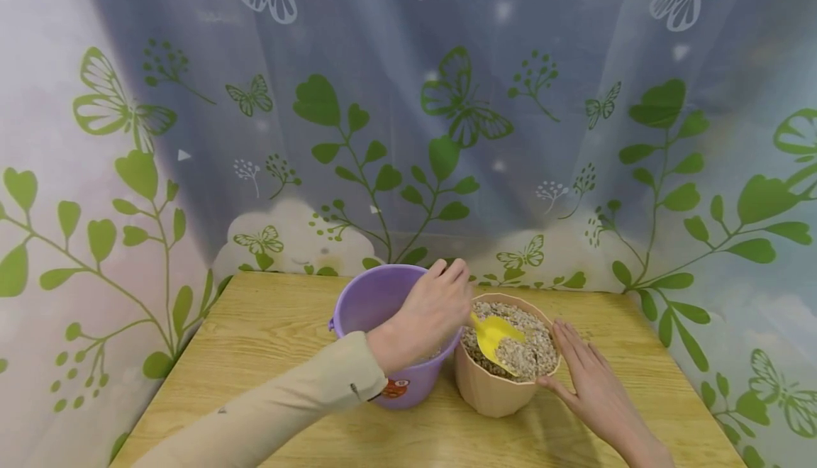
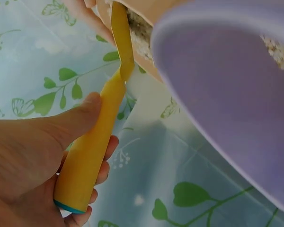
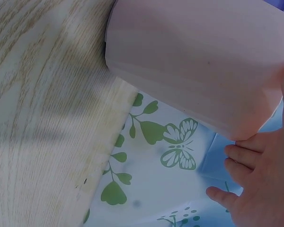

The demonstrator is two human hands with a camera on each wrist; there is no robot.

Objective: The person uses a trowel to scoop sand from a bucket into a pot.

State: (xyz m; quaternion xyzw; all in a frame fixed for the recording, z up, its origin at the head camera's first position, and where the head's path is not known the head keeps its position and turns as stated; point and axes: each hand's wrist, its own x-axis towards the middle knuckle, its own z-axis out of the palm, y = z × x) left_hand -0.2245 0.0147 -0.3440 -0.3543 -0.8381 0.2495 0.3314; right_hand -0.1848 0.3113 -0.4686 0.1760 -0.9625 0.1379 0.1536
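Observation:
My left hand (image 1: 435,308) grips the yellow handle of a small shovel (image 2: 92,146), thumb along one side and fingers wrapped round the other. The shovel's yellow blade (image 1: 494,333) lies over the gravel (image 1: 536,333) in the peach flowerpot (image 1: 494,388), with some grains on it. My left forearm crosses over a purple bucket (image 1: 360,298) standing beside the pot. A few pale grains show inside the bucket in the left wrist view. With fingers extended, my right hand (image 1: 590,386) rests against the right side of the pot's rim.
Pot and bucket stand close together on a wooden table (image 1: 255,326). Behind the table and on both sides hangs a curtain (image 1: 396,191) printed with green leaves and butterflies. The bucket carries a red sticker (image 1: 397,388) on its front.

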